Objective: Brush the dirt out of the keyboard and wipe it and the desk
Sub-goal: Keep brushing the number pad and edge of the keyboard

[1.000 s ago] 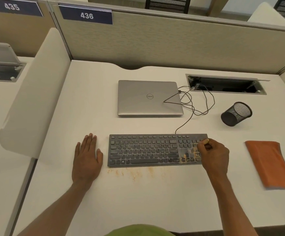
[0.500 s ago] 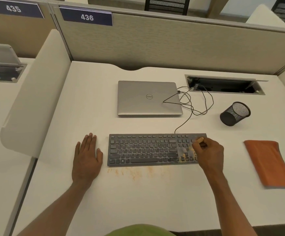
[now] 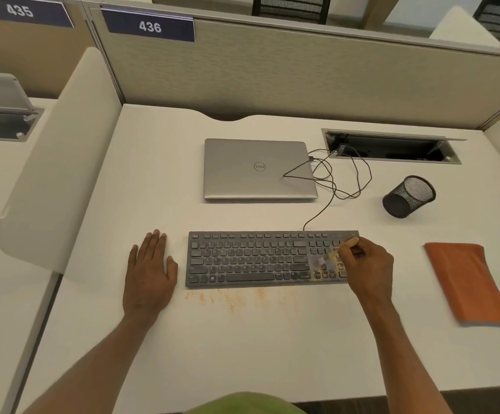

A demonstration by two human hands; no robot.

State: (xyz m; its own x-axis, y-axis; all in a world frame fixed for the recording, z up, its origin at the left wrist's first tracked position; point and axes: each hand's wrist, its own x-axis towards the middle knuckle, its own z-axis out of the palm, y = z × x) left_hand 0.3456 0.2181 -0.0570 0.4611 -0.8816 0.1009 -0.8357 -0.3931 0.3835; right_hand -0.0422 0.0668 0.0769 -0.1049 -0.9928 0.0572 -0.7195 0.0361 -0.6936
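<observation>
A dark grey keyboard [image 3: 251, 258] lies on the white desk [image 3: 242, 348], with orange dirt over its right keys. More orange dirt [image 3: 231, 297] is scattered on the desk along its front edge. My right hand [image 3: 365, 264] grips a small brush with a pale wooden handle [image 3: 351, 242] over the keyboard's right end; the bristles are blurred. Left of the keyboard, my left hand [image 3: 148, 273] rests flat on the desk with straight fingers. An orange cloth pouch [image 3: 469, 282] with a zipper lies at the right.
A closed silver laptop [image 3: 257, 168] sits behind the keyboard, with black cables [image 3: 338, 177] running to an open cable hatch [image 3: 392, 147]. A black mesh pen cup [image 3: 408, 196] lies tipped at the right. A curved white divider [image 3: 60, 162] borders the left.
My right hand with the brush has shifted a little left across the keyboard's right end. My left hand has stayed flat on the desk.
</observation>
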